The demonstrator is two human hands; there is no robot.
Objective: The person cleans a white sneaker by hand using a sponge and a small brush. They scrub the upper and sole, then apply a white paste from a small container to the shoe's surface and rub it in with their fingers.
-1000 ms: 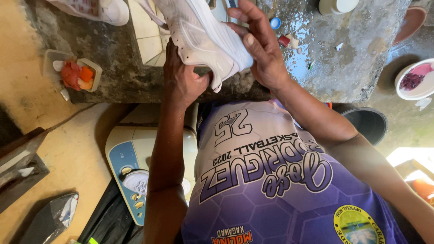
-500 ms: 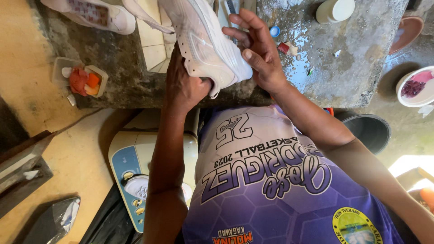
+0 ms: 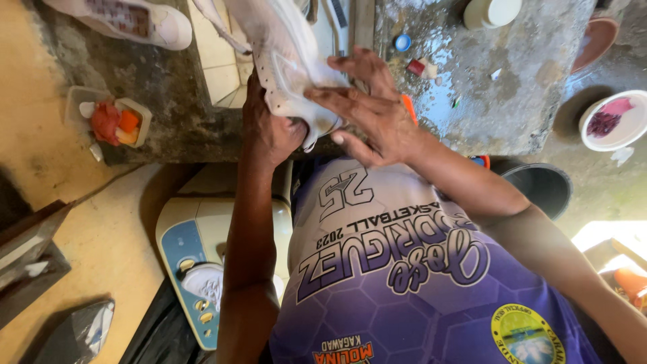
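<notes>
A: Two hands are on one white shoe (image 3: 286, 64); it is held up over the edge of the rough grey desk (image 3: 512, 87), just in front of the person's chest.

B: How do the hands sit on it?

A: The left hand (image 3: 269, 131) is closed around the shoe from below, at the end nearest the body; the right hand (image 3: 374, 111) lies over its side with the fingers spread and pressed flat against the perforated upper; neither hand is free.

B: And the containers about them?

A: A small square tub (image 3: 108, 114) stands at the desk's left edge; it holds red and orange pieces, what they are I cannot tell; a white bowl (image 3: 614, 120) at the far right, down off the desk, has something pink and dark red in it; a dark bucket (image 3: 539, 189) stands just below the desk's right corner, its contents hidden; a pale round tub (image 3: 492, 12) sits at the desk's far edge, and its inside does not show.

B: Anything else nearby?

A: A second white shoe (image 3: 121, 20) lies on the desk at upper left, well apart from the hands; a small blue cap (image 3: 402, 42) rests on the wet surface near the right hand; a white and blue machine (image 3: 195, 256) stands below the left forearm.
</notes>
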